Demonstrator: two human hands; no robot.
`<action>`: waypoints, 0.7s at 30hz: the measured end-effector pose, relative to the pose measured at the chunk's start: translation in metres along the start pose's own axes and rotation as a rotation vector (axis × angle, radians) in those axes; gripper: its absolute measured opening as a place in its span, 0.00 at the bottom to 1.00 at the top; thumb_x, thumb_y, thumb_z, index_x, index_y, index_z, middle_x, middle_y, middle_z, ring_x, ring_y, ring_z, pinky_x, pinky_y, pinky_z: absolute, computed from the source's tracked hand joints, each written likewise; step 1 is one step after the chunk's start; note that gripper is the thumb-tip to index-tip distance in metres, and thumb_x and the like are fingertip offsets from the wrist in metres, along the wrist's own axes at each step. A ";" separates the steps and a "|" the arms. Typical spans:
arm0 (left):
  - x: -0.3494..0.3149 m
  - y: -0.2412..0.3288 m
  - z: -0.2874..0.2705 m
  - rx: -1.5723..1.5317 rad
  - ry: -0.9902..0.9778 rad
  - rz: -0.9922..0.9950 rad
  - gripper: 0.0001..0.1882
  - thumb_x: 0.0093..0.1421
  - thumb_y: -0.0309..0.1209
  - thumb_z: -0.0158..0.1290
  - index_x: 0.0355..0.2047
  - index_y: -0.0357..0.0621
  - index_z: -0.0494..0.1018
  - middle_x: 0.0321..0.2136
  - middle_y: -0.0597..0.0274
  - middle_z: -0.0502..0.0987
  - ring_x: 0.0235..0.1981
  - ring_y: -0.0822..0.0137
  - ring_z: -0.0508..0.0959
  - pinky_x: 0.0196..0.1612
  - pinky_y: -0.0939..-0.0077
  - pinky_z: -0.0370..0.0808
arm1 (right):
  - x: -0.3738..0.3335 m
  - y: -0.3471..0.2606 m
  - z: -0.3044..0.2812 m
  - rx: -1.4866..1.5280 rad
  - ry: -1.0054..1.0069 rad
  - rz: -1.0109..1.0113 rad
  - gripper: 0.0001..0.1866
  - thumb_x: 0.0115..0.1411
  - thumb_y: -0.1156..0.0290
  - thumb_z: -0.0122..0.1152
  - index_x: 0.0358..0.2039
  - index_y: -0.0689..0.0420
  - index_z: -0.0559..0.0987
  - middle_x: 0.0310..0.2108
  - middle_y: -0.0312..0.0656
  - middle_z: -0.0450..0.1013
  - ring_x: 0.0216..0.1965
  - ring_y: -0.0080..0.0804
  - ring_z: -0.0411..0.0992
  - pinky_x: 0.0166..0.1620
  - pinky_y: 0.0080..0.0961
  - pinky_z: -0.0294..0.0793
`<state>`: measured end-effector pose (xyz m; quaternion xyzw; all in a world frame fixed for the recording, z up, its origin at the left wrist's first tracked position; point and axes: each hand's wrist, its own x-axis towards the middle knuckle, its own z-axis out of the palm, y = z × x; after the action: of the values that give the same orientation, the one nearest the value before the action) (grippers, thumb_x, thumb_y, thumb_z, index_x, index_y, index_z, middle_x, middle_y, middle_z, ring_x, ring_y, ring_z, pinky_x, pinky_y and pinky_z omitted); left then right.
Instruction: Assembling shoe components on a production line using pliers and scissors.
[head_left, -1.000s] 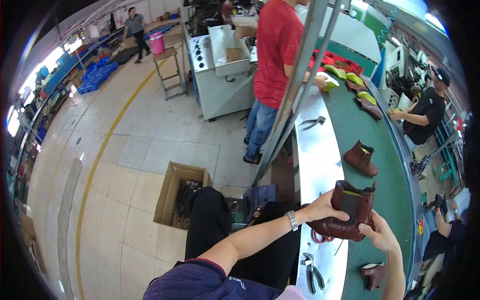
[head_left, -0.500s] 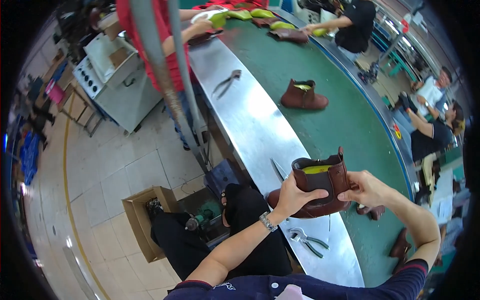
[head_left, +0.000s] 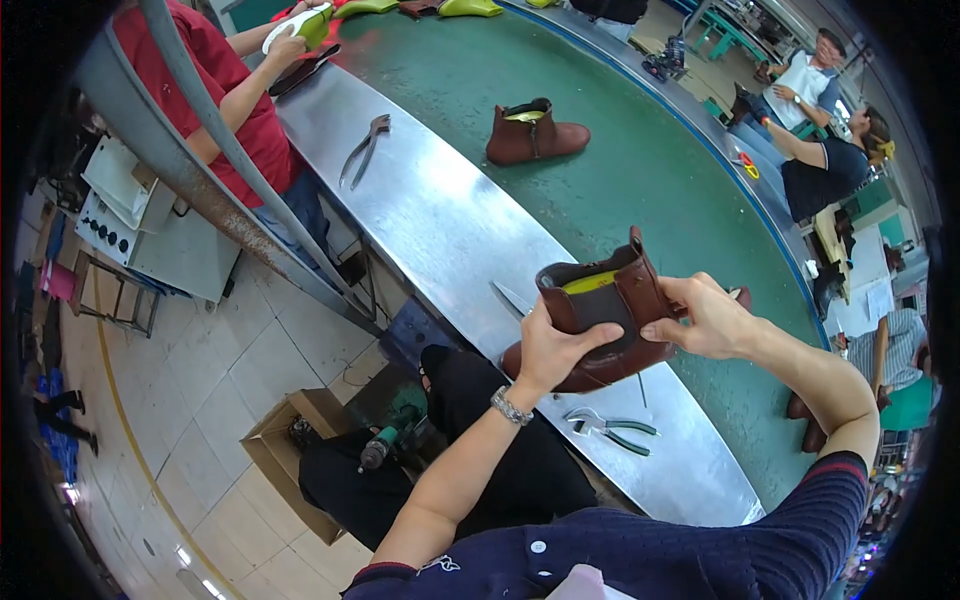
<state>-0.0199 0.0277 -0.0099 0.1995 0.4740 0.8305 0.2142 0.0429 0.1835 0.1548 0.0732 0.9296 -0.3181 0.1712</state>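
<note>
A brown leather ankle boot (head_left: 641, 292) with a dark side panel and a yellow-green form inside is held up over the metal worktop. My left hand (head_left: 552, 352) wraps its front part, thumb pressed on the dark panel. My right hand (head_left: 706, 318) pinches the back of the boot, thumb and fingers closed on the leather. Green-handled pliers (head_left: 612, 428) lie on the worktop just below the boot. A pointed metal blade (head_left: 511, 299) lies by my left hand, its other end hidden behind the boot and hand.
The metal worktop (head_left: 460, 225) runs along the green belt (head_left: 430, 85). Another brown boot (head_left: 535, 138) stands on the belt. Pincers (head_left: 365, 150) lie farther up the worktop. A person in red (head_left: 215, 95) works at far left, near a rusty post (head_left: 190, 165). A cardboard box (head_left: 285, 465) and drill (head_left: 385, 440) are low left.
The whole view has turned, shifting the surroundings in the picture. Both hands keep their grip on the boot, which appears slightly higher and farther left.
</note>
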 end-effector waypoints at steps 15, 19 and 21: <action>-0.013 0.035 -0.092 -0.464 -0.305 -0.155 0.50 0.39 0.53 0.71 0.56 0.39 0.63 0.46 0.60 0.74 0.46 0.66 0.76 0.51 0.71 0.74 | -0.045 -0.058 0.121 0.157 0.473 -0.625 0.47 0.40 0.68 0.77 0.61 0.62 0.65 0.59 0.53 0.65 0.59 0.45 0.66 0.59 0.37 0.65; -0.036 0.065 -0.097 -0.439 -0.309 -0.111 0.56 0.34 0.55 0.71 0.58 0.39 0.60 0.47 0.58 0.73 0.47 0.64 0.75 0.52 0.69 0.74 | -0.052 -0.070 0.139 0.182 0.539 -0.768 0.44 0.40 0.73 0.75 0.60 0.61 0.67 0.59 0.51 0.66 0.61 0.43 0.65 0.62 0.39 0.61; -0.049 0.077 -0.112 -0.407 -0.332 -0.064 0.55 0.33 0.51 0.72 0.58 0.39 0.60 0.47 0.57 0.73 0.47 0.62 0.75 0.52 0.68 0.74 | -0.055 -0.075 0.146 0.237 0.479 -0.800 0.42 0.41 0.73 0.75 0.59 0.61 0.68 0.59 0.50 0.67 0.61 0.43 0.65 0.62 0.39 0.61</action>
<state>-0.0521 -0.1129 -0.0013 0.2708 0.2613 0.8574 0.3510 0.1156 0.0329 0.1101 -0.1999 0.8554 -0.4370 -0.1932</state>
